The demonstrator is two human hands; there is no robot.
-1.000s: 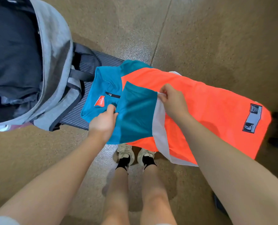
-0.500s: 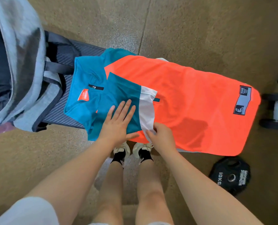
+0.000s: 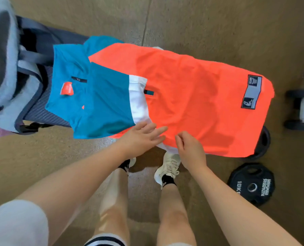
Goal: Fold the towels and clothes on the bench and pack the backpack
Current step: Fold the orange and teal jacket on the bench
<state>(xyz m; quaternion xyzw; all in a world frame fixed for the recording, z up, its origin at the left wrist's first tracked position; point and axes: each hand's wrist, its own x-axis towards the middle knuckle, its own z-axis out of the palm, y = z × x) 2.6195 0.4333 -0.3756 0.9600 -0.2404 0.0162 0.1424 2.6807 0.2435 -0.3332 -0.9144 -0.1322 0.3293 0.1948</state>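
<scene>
Folding was under way on a shirt spread flat across the bench, its teal sleeve already turned in. To do this step well, the near hem probably needed gripping with both hands and carrying straight over, cloth kept taut so no crease set. The left hand lay flat, fingers straight, on the shirt's near edge. The right hand, fingers curled, appeared to pinch the orange hem beside it. The grey backpack stood at the bench's left end.

Dark ribbed bench under orange-teal shirt and grey backpack.
</scene>
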